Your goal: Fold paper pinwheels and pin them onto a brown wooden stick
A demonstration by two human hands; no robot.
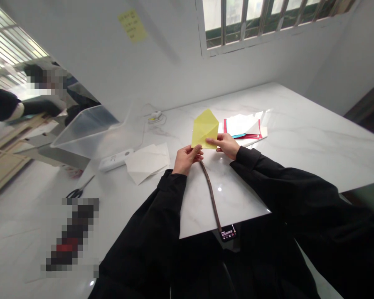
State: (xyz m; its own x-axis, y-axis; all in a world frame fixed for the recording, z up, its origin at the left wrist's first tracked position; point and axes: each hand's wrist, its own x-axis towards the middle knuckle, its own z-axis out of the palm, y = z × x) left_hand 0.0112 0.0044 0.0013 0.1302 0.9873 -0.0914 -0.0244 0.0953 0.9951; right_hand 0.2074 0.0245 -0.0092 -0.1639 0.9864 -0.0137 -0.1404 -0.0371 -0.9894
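Observation:
Both my hands hold a yellow paper envelope point(205, 124) above the marble-patterned table; its pointed flap stands up at the top. My left hand point(187, 159) pinches the lower left corner, thumb in front. At the lower right edge, my right hand point(226, 144) grips the envelope, its thumb lying across the front. Below them a thin brown stick point(211, 193) lies on the table and reaches the front edge. Some white paper sheets point(148, 163) rest to the left of my left hand. Beyond my right hand is a stack of white, red and blue paper point(244, 126).
A white power strip point(116, 160) and a clear plastic bin point(87, 128) are on the left, with scissors point(77, 192) nearer. A phone point(228, 233) lies by the front edge. A yellow note point(132, 26) sticks to the wall. Another person's sleeve point(1, 104) shows far left.

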